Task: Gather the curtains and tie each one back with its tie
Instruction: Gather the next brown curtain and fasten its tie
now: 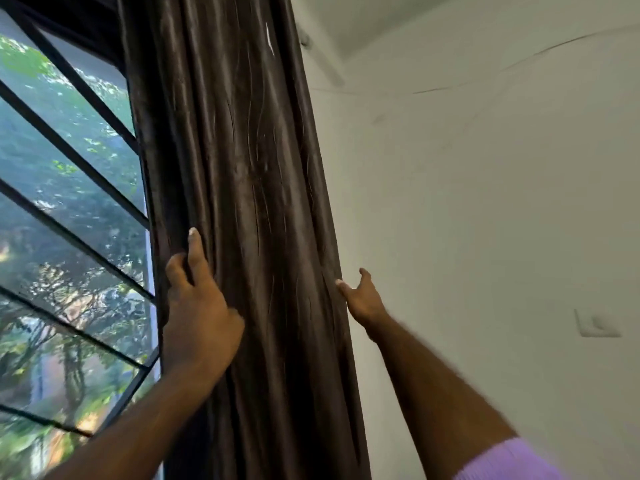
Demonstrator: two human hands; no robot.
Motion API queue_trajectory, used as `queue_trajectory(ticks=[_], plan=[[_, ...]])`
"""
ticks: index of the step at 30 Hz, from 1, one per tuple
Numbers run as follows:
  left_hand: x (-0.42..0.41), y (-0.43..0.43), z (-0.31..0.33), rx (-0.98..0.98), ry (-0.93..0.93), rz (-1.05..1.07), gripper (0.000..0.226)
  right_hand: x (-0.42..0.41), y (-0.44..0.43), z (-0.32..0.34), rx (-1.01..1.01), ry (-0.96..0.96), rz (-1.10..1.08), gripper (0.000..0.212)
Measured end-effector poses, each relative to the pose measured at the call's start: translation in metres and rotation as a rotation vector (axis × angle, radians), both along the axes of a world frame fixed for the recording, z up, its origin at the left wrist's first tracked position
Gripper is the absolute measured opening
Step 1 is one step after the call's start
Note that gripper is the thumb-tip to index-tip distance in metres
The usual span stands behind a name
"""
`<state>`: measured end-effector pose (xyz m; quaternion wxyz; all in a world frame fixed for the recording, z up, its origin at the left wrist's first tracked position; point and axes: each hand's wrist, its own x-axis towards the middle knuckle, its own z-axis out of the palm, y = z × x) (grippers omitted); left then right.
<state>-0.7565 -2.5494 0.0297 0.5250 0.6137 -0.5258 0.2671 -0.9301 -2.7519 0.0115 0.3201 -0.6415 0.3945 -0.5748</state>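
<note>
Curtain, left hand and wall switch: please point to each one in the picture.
curtain (249,168), head view, on the middle folds of the gathered fabric.
left hand (199,306), head view, on the back of the hand.
wall switch (596,323), head view, on its plate.

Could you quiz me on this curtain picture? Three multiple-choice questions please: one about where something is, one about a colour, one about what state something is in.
1. Where does the window lie relative to the curtain?
A. To its left
B. To its right
C. Behind the camera

2. What colour is the curtain?
A. White
B. Dark brown
C. Bright red

3. What state is the curtain in?
A. Spread flat across the window
B. Bunched into a column, no tie around it in view
C. Lying on the floor

Answers:
1. A: the barred panes and trees show left of the fabric, while the white wall is on its right.
2. B: the glossy folds are dark brown.
3. B: the left hand grips the folds on the window side, the right hand is open at the wall-side edge, and no tie shows.
</note>
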Motion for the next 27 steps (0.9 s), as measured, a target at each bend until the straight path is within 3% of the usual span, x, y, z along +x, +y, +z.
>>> queue_trajectory(ticks=[6,8,11,13,19,23,27], plan=[[0.007,-0.005,-0.002,-0.010,-0.106,0.007,0.127,0.029,-0.045,0.015,0.044,-0.038,0.116,0.087],[0.013,-0.006,-0.001,0.022,-0.096,0.041,0.114,0.037,-0.052,0.021,0.024,-0.015,0.107,0.070],[0.024,-0.007,0.005,0.057,0.035,0.050,0.074,0.047,-0.054,0.026,-0.105,-0.009,0.041,0.024],[0.027,-0.007,0.007,0.090,0.067,0.055,0.073,0.050,-0.039,0.027,-0.167,-0.031,0.076,0.015],[0.046,0.028,0.016,0.120,0.095,0.051,0.083,0.104,0.069,0.042,-0.358,-0.221,0.377,0.020],[0.054,0.073,0.018,0.084,0.124,0.029,0.074,0.143,0.173,0.061,-0.420,-0.358,0.485,0.017],[0.055,0.125,0.018,0.042,0.149,0.017,0.062,0.143,0.259,0.061,-0.478,-0.342,0.503,0.016]])
